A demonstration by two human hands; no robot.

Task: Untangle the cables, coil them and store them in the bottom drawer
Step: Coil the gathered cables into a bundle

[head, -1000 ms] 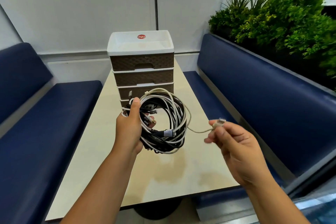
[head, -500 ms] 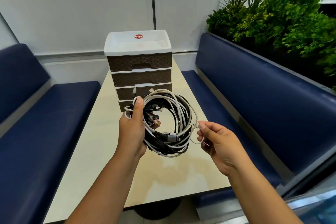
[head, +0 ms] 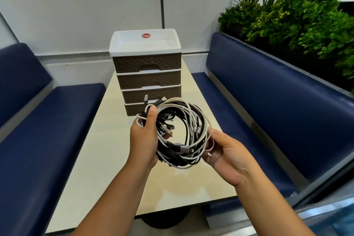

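Both hands' grips, left hand and right hand, clasp round coiled cables.

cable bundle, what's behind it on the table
Behind the cable bundle stands the drawer unit on the table. Its top three drawers show shut. The bottom drawer is mostly covered by the cables and the left hand, so its state cannot be told.

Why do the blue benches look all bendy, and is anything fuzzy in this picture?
Head view: the wide lens bows the benches near the edges; the plants and bottom right corner are smeared with blur; the cables, both hands and drawer unit stay sharp; soft light leaves faint shadows on the table.
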